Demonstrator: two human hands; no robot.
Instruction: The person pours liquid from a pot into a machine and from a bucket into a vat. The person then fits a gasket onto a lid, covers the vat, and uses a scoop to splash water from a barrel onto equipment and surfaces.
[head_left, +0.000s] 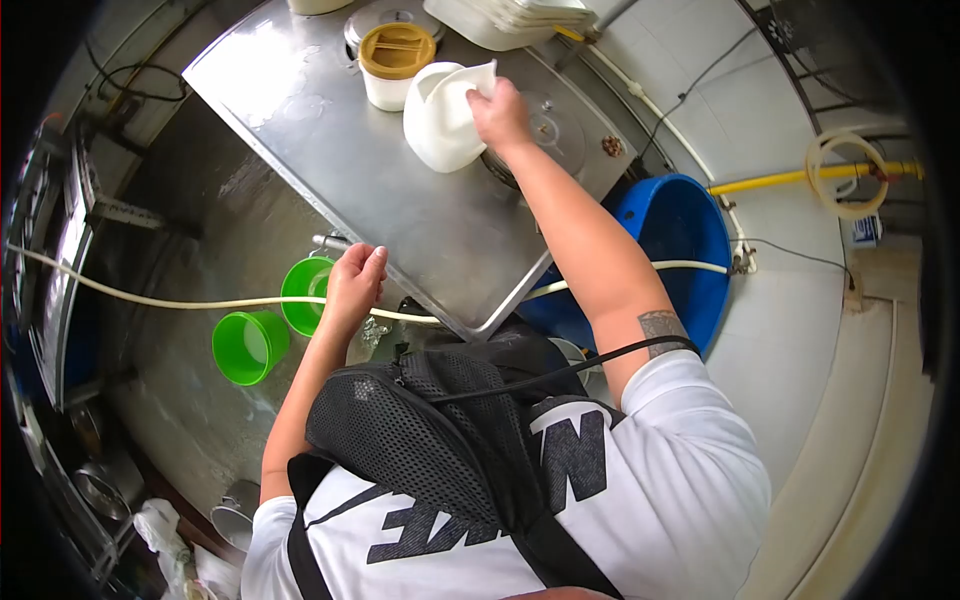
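Note:
My right hand (498, 115) is closed on the edge of a white plastic jug (440, 130), tilted above the steel table (400, 215). Beside the jug stands a white tub with a brown lid (397, 55). Near the table's front edge my left hand (357, 282) is curled closed, and its palm side is hidden from me. A short silvery piece (331, 242) shows just beyond its knuckles; I cannot tell whether the hand holds it. Just left of that hand are two green buckets (250, 348), one partly behind the other. A pale hose (180, 302) crosses at my left wrist.
Stacked white trays (510, 22) sit at the table's back edge. A round metal lid (540, 135) lies under my right forearm. At the right stands a large blue barrel (680, 225). A yellow pipe (770, 182) runs along the wall, and metal shelving (75, 270) is far left.

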